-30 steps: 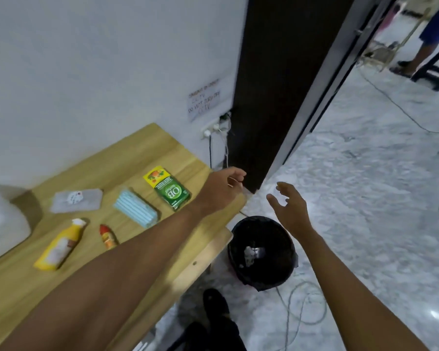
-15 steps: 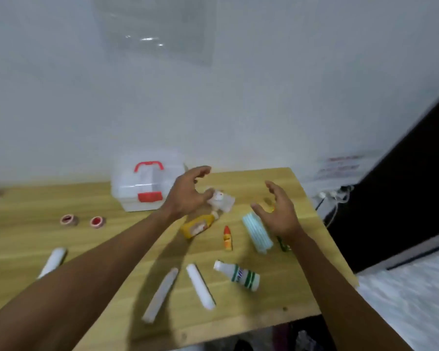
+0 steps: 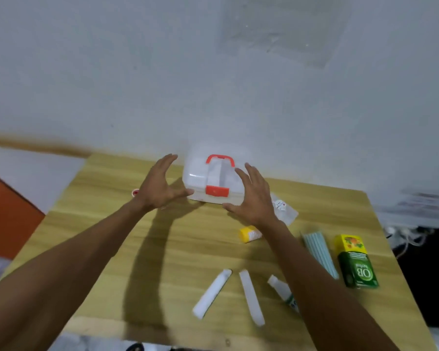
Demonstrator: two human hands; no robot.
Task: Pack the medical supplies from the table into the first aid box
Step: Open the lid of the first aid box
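The first aid box (image 3: pixel 214 182), clear plastic with a red handle and a red latch, stands closed at the middle of the frame, near the far edge of the wooden table (image 3: pixel 162 249), against the white wall. The left hand (image 3: pixel 160 187) is just beside its left side, fingers spread, thumb near the lower left corner; whether it touches I cannot tell. The right hand (image 3: pixel 252 198) is in front of the right side of the box, fingers spread too, holding nothing. At the lower right of the frame lie a green carton (image 3: pixel 356 264), a pack of blue masks (image 3: pixel 317 249), a yellow bottle (image 3: pixel 249 234) and two white rolls (image 3: pixel 212 292).
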